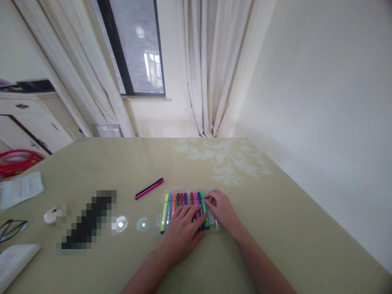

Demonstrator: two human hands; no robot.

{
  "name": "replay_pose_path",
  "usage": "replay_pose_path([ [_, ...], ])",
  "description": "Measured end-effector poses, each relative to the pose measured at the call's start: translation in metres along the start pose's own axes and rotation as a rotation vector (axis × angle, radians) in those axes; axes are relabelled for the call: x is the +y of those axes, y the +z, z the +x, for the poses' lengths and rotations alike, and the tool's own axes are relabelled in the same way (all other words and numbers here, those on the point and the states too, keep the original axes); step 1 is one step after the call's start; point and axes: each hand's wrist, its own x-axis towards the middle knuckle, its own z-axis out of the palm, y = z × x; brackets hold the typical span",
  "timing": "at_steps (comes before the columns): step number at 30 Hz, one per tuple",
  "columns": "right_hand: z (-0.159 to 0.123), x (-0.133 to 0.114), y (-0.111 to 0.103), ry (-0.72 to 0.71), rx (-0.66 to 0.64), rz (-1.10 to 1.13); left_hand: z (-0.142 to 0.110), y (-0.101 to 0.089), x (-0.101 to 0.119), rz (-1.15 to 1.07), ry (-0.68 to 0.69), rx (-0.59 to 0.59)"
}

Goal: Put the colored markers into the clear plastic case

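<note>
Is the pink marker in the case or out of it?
Out. The pink marker lies alone on the table, left of the marker case and apart from it.

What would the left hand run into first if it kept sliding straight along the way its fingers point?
The left hand lies on the marker tray, fingers aimed up and right. It would probably meet the right hand first, whose fingers rest on the green marker; depth is hard to judge.
</note>
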Motion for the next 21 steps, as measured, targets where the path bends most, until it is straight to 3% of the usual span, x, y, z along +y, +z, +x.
replay_pose_path([
  [4, 0.0, -0.001, 0.0, -0.002, -0.01, -0.023, 0.002, -0.001, -0.003, -0.056, 0.014, 0.005],
  [7, 0.0, -0.002, -0.001, -0.002, -0.004, -0.039, 0.003, -0.007, -0.027, -0.166, -0.04, 0.074],
  [9, 0.0, -0.003, -0.001, -0.002, 0.01, -0.049, 0.0, -0.016, -0.054, -0.144, -0.249, 0.237],
  [11, 0.0, -0.004, -0.001, -0.004, 0.025, -0.05, -0.007, -0.025, -0.082, 0.036, -0.511, 0.405],
  [12, -0.001, -0.004, -0.001, -0.005, 0.032, -0.048, -0.011, -0.029, -0.094, 0.149, -0.625, 0.423],
  [15, -0.001, -0.006, 0.0, -0.012, 0.045, -0.047, -0.023, -0.035, -0.116, 0.32, -0.832, 0.309],
  [18, -0.001, -0.006, 0.0, -0.021, 0.057, -0.052, -0.026, -0.032, -0.12, 0.304, -0.854, 0.227],
  [21, -0.001, -0.007, 0.0, -0.027, 0.07, -0.036, -0.02, -0.028, -0.116, 0.158, -0.825, 0.274],
])
